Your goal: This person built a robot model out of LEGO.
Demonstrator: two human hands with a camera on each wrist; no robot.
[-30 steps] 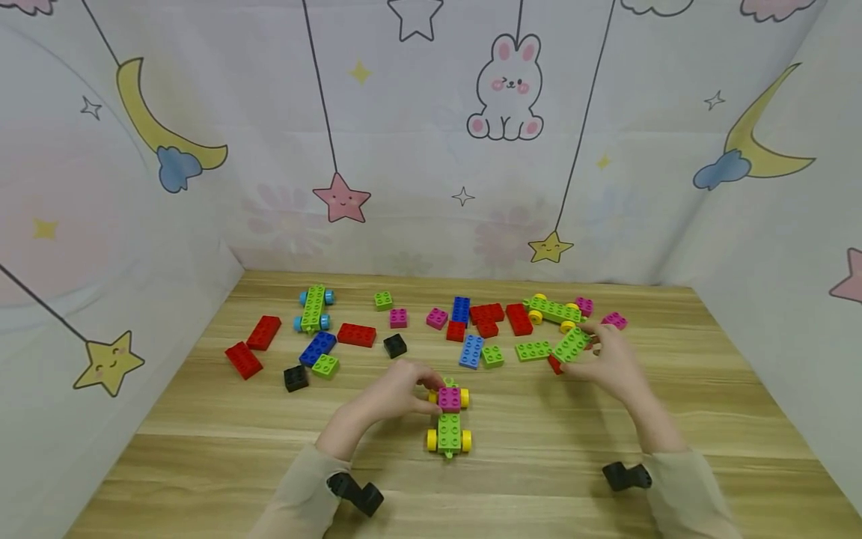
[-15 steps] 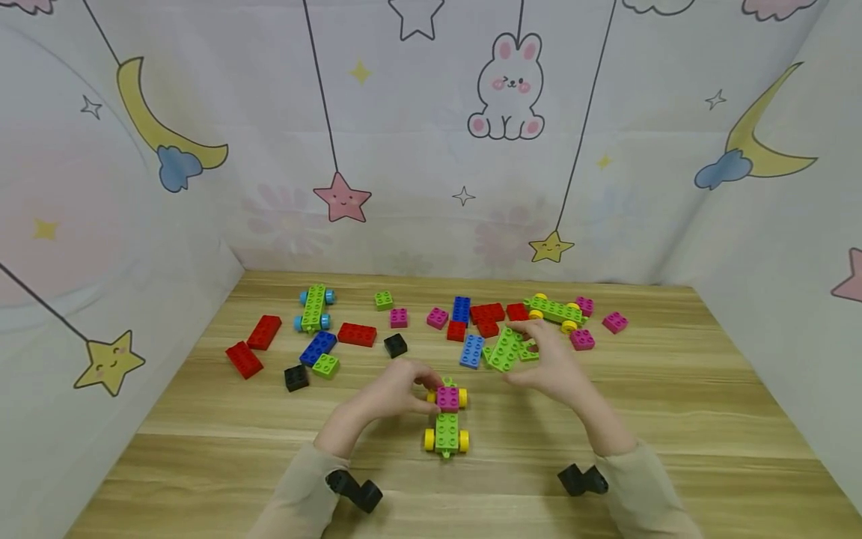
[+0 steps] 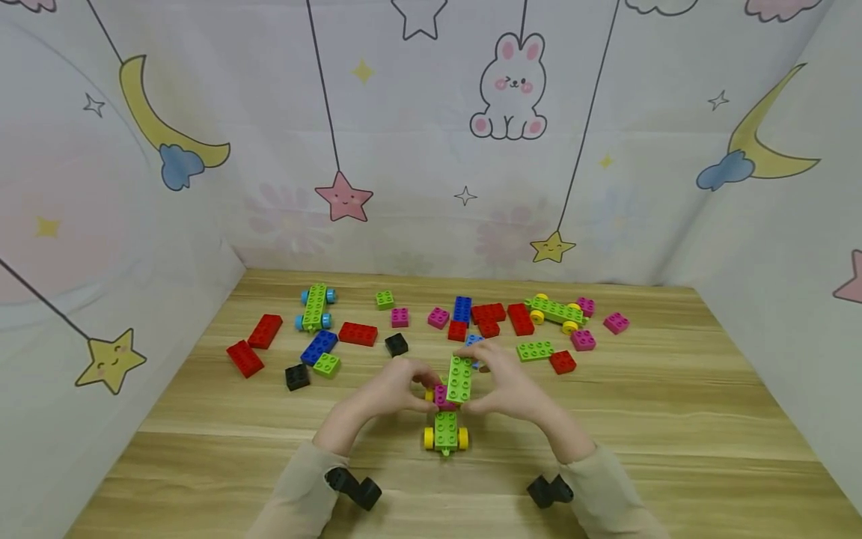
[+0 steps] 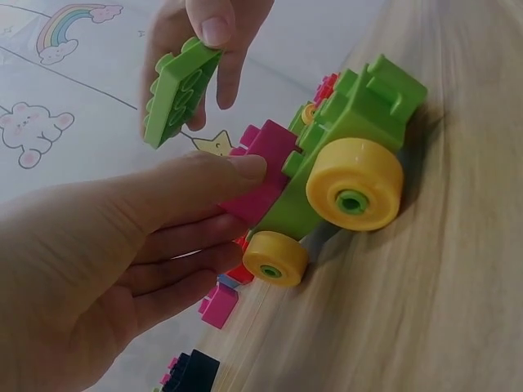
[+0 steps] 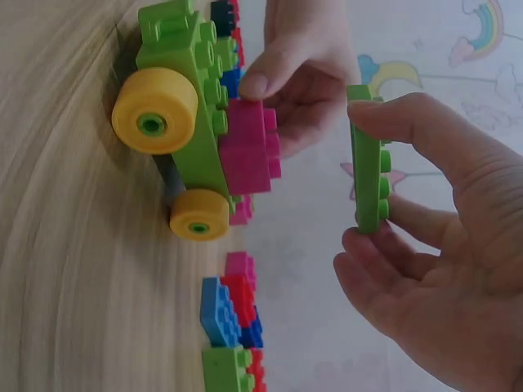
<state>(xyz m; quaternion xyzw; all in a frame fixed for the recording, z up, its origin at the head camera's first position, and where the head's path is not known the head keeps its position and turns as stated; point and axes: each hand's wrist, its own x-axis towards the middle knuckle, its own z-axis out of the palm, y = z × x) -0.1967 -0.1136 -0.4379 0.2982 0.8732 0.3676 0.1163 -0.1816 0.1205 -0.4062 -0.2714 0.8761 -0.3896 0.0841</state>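
Note:
A green wheeled car base with yellow wheels stands on the table in front of me. A pink building brick sits on the studs at its far end. My left hand pinches this pink brick between thumb and fingers. Just above and to the right, my right hand holds a thin green building plate by its ends. In the right wrist view a gap separates the plate from the pink brick. From the head, the plate partly hides the brick and the far wheels.
Loose red, blue, black, pink and green bricks lie across the back of the table. A green base with blue wheels stands back left, another with yellow wheels back right. A red brick and a green one lie right of my hands.
My right hand has carried the green plate leftward and nearer, from beside the red brick to above the car base. My left hand has kept its grip on the pink brick.

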